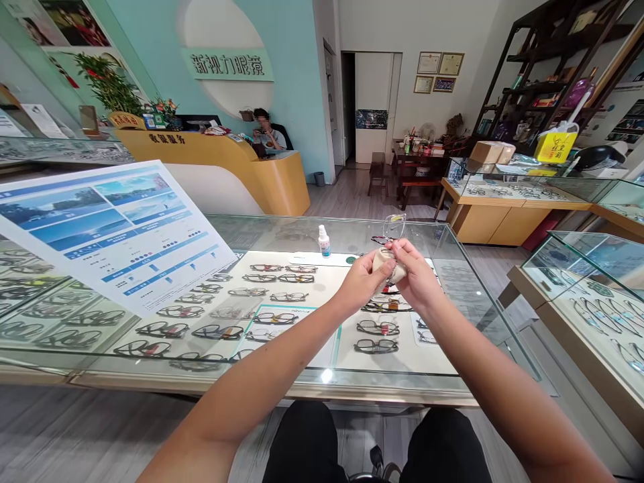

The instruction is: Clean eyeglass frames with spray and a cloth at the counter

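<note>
My left hand [361,280] and my right hand [415,275] meet above the glass display counter [467,268]. Between them is a pair of clear-lensed glasses [393,228], its lenses sticking up above my fingers. A small beige cloth [386,263] is wrapped around the lower part of the glasses. Fingers of both hands are pinched closed on the cloth and the frame. A small white spray bottle [325,241] stands on the glass just left of my hands.
Rows of spectacle frames [282,296] lie inside the counter. A printed poster [113,231] leans on the left. More glass cases [588,288] stand to the right. A person [265,132] sits behind the yellow reception desk [236,168]. My knees show under the counter edge.
</note>
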Motion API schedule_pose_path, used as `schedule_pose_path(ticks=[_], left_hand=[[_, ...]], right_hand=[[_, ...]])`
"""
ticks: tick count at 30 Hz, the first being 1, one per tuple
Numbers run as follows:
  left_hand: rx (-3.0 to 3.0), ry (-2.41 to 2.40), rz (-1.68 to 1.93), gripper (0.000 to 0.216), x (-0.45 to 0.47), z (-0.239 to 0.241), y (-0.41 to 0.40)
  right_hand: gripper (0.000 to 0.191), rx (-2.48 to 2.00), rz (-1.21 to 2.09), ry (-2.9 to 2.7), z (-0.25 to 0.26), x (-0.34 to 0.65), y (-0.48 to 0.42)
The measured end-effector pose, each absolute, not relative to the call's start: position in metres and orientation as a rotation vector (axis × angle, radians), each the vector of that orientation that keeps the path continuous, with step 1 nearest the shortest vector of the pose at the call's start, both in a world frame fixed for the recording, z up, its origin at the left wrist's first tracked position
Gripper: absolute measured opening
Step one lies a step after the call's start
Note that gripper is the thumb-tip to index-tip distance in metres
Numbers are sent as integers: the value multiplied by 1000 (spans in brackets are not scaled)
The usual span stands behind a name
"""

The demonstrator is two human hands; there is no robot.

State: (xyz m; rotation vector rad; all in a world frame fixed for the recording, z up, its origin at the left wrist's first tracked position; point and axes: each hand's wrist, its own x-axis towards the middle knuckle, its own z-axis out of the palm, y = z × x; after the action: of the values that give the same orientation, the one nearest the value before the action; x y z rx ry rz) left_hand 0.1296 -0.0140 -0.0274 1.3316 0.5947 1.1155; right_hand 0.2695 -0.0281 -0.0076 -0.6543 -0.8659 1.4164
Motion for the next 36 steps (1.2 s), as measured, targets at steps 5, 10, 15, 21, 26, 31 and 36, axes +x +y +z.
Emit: schedule_pose_path(ticks=[5,10,15,21,26,31,36], left_hand=[[1284,605,1183,62,131,-23,-15],[1239,597,1169,62,126,-22,-13],[1317,553,1071,61,119,-24,-9],[1360,591,1112,62,113,-16,-5],[1256,597,1125,64,116,-13,-4],[1315,601,1160,65,115,-13,-2],[1429,732,1217,66,110,-16,3]], right_hand=[[47,-665,1432,-902,-6,267,-30],[44,-684,1366,-1012,-2,268,-33],[22,-740,1416,-927,3,278,-29],[45,-684,1415,-858,4,290,-22],[42,-650,1472,-936,1,288,-21],[35,-661,1492,-995,-3,287,-20],[34,-667,1411,-1009,-3,290,-18]])
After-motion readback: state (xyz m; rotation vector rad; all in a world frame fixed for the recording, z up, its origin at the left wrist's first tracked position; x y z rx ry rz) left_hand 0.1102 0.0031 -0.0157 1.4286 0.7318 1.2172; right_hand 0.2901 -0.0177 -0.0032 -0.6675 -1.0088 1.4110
